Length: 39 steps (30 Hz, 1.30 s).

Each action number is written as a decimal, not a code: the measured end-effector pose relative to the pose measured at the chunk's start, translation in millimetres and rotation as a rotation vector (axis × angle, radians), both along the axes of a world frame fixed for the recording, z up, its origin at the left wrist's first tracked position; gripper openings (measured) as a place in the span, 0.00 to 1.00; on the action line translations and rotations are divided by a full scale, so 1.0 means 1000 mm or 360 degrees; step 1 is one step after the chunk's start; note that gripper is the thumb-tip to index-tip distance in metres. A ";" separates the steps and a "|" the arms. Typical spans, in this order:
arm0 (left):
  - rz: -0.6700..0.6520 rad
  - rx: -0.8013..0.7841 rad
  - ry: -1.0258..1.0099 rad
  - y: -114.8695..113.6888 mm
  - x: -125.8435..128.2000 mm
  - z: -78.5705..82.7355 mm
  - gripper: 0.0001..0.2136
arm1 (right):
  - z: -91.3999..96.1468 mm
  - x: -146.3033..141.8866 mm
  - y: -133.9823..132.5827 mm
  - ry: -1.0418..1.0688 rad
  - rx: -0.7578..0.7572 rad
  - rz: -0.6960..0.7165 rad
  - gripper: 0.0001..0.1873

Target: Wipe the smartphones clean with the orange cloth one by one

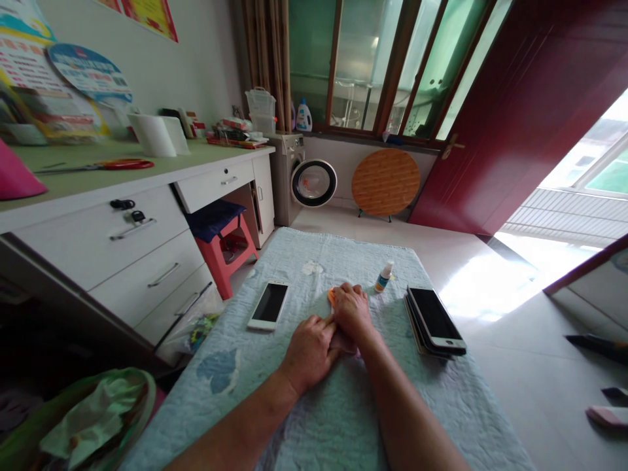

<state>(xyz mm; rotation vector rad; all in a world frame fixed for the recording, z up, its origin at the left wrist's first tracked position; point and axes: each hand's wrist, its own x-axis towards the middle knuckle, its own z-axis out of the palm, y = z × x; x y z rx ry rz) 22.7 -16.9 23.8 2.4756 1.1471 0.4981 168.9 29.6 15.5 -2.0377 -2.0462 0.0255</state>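
Both of my hands rest together in the middle of a table covered with a pale blue cloth (343, 418). My right hand (350, 309) lies palm down with its fingers pressed on an orange cloth (331, 297). My left hand (310, 350) presses beside it on a dark flat thing, mostly hidden under both hands. A white phone (268, 305) lies screen up to the left. A stack of phones (434, 319) lies to the right. A small spray bottle (384, 277) stands just beyond my right hand.
A white desk with drawers (132, 242) runs along the left, with a red stool (223, 245) under it. A washing machine (299, 176) and a folded round table (385, 182) stand at the back wall. A green bag (93, 418) sits at the lower left.
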 end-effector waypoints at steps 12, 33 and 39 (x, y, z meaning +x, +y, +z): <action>0.0004 0.0025 0.0081 0.002 -0.001 -0.005 0.16 | 0.000 0.026 -0.006 -0.0013 -0.0043 -0.0333 0.14; -0.0015 0.0027 0.0025 -0.001 -0.001 -0.001 0.16 | 0.001 0.007 -0.001 -0.0005 0.0010 -0.0069 0.15; 0.0015 0.0027 0.0066 0.000 -0.001 -0.002 0.16 | 0.002 0.016 -0.003 -0.0019 0.0032 -0.0267 0.15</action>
